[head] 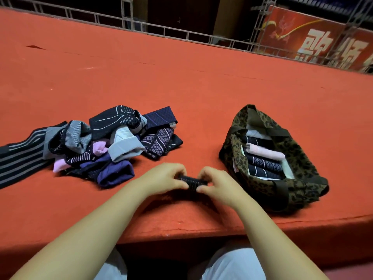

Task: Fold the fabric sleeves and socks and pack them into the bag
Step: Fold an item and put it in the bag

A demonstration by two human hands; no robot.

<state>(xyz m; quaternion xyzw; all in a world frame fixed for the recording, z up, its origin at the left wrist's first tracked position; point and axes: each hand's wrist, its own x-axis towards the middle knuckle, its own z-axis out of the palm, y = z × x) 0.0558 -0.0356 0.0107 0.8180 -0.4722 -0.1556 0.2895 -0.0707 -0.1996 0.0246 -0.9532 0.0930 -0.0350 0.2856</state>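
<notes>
A small dark folded sock (192,182) sits low over the red surface between my hands. My left hand (165,177) grips its left end and my right hand (217,183) grips its right end, fingers curled round it. A loose pile of dark, purple, grey and pink socks and sleeves (113,142) lies to the left. A leopard-print bag (298,188) stands open to the right, with several folded dark and pink pieces (262,158) packed side by side inside it.
A long striped dark sleeve (18,156) stretches off the left edge. The red felt surface (181,81) runs far back to a metal rail (141,25). Its front edge (181,231) is just above my lap.
</notes>
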